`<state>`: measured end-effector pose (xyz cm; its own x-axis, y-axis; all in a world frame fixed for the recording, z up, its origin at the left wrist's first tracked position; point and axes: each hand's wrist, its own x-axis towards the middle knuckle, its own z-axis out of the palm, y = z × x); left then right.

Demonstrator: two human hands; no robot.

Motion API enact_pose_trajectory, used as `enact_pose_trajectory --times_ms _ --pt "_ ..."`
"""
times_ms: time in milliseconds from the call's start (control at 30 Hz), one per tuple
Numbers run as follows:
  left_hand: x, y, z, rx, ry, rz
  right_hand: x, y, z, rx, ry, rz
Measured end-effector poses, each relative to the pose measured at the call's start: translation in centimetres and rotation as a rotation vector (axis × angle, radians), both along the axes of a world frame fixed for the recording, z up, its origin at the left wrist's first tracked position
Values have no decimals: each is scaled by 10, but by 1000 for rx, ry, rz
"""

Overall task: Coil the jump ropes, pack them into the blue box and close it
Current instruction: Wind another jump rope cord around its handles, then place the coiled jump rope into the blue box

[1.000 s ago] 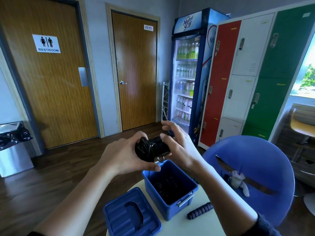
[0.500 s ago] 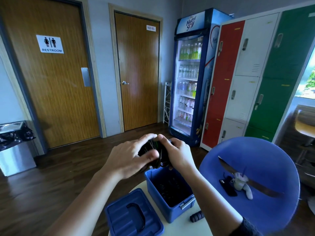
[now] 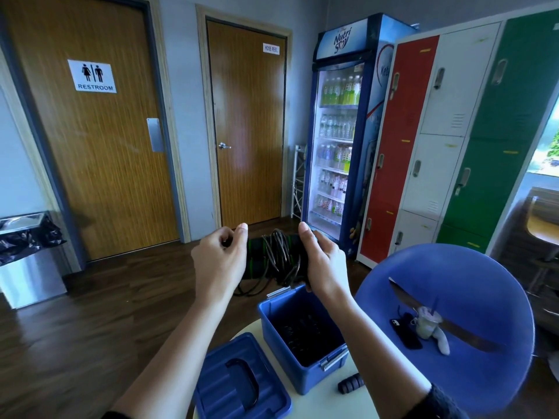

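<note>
Held in air btwn both hands: jump rope bundle, above and just beyond far rim of blue box. On left hand, fingers curled, pinching bundle's left end. On right hand, fingers clenched round right end; nearer the box, over its far corner. Long axis approx level, running left-right. Loose loops hanging below. Box open at far edge of worktop; lid at left edge. Judged: needs lowering toward self, axis turned to box length.
</note>
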<state>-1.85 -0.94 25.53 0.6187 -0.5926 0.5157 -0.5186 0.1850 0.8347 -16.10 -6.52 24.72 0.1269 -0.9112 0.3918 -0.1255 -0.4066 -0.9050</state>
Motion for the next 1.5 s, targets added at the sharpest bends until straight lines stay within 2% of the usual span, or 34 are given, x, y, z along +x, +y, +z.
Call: enact_pose_trajectory --times_ms 67,233,400,533,633,733,833,1000,1100,1233,1333,1433,1500 --pt "1 1 2 14 -1 -12 0 -8 -3 31 2 47" --pt "3 2 6 19 -43 -51 3 -25 -3 345 -3 233" --pt "2 -2 2 -27 -109 -71 9 -24 -2 308 -98 98" --pt "-2 -5 -4 -33 -112 -69 6 -28 -7 307 -61 42" --pt "-10 -12 -8 -24 -83 -49 -3 -30 -6 313 -51 37" --pt "-23 -26 -11 2 27 -6 -16 -35 -6 291 -56 -3" --pt "-38 -41 -16 26 143 33 -27 -44 -8 384 -144 -44" --pt "-61 -73 -36 19 242 119 -24 -65 -22 785 -467 107" --pt "-74 -93 -50 44 256 143 -21 -86 -36 800 -592 142" --pt "-81 -114 -73 190 300 118 -31 -120 -58 806 -507 59" --pt "-79 -127 -94 326 343 49 -45 -147 -77 840 -397 119" --pt "-69 -136 -122 453 361 51 -56 -175 -102 877 -219 153" --pt "-60 -141 -146 556 290 81 -56 -191 -126 882 -67 148"
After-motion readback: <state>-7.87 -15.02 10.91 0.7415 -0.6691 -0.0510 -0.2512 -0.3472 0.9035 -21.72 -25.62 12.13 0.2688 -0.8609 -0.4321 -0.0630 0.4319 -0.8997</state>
